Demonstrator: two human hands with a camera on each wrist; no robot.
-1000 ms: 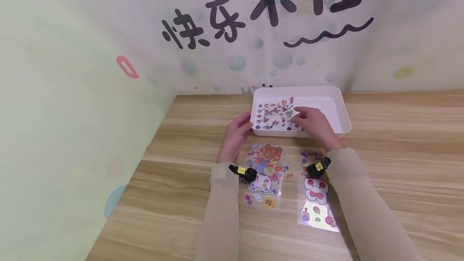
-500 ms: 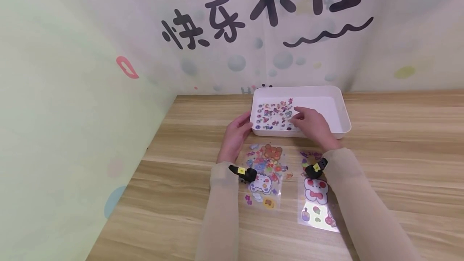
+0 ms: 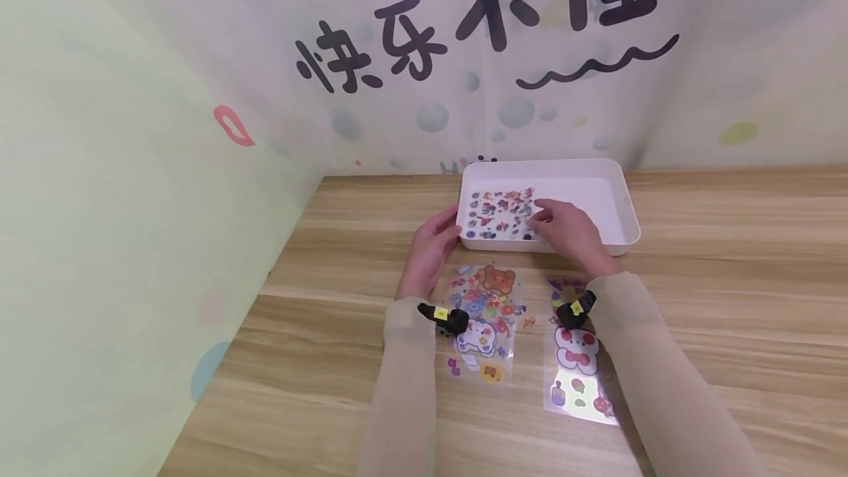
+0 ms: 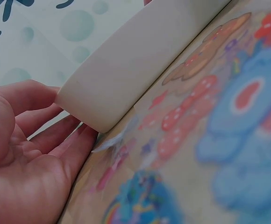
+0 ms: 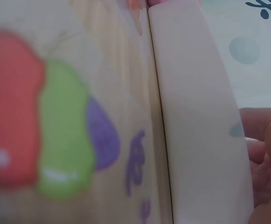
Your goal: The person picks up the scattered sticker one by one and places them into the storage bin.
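Note:
A clear sticker sheet (image 3: 501,215) with small colourful figures lies in the left half of a shallow white tray (image 3: 606,201). My right hand (image 3: 571,232) reaches over the tray's front wall and pinches the sheet's right edge with bent fingers. My left hand (image 3: 426,256) is at the tray's front-left corner. In the left wrist view, the left hand (image 4: 28,135) touches the outside of that corner with loosely bent fingers. The right wrist view shows the right hand (image 5: 268,158) partly hidden behind the tray wall (image 5: 196,93).
In front of the tray lie two more groups of clear sticker sheets on the wooden table (image 3: 318,359): the left sheets (image 3: 477,337) with a bear and a white animal, the right sheet (image 3: 576,352) with a bunny. A printed cloth (image 3: 397,124) hangs behind.
My right hand has moved slightly left, and the sheet's right side has shifted left and settled lower in the tray. My left hand has stayed at the corner.

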